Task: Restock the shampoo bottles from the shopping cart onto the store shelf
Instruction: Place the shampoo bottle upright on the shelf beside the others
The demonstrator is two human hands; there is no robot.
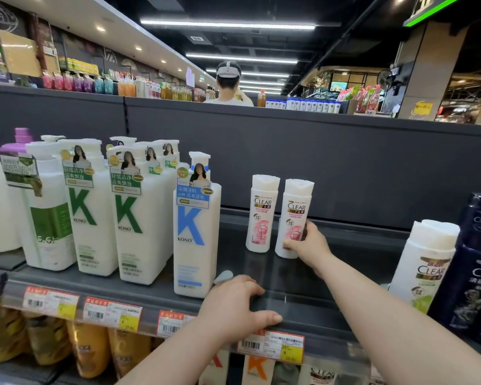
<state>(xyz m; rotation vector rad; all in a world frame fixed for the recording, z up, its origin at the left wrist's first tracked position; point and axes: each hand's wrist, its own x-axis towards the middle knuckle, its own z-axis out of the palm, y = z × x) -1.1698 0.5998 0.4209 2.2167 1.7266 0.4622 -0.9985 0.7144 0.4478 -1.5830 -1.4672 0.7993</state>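
Right hand (307,244) gripped the lower half of a pink-labelled shampoo bottle (294,212), fingers wrapped round its right side and thumb across the front near the base. The bottle stood on the shelf (289,287), towards the back panel, its long axis close to vertical, white cap up and label facing the camera. A second pink-labelled bottle (262,215) stood upright just beside it on the left, with a narrow gap between them. Left hand (233,304) held the shelf's front edge, fingers bent over the lip and thumb along the price rail (272,346). Large white pump bottles (195,232) stood to the left; a green-labelled bottle (425,262) and a dark blue bottle (474,269) stood to the right.
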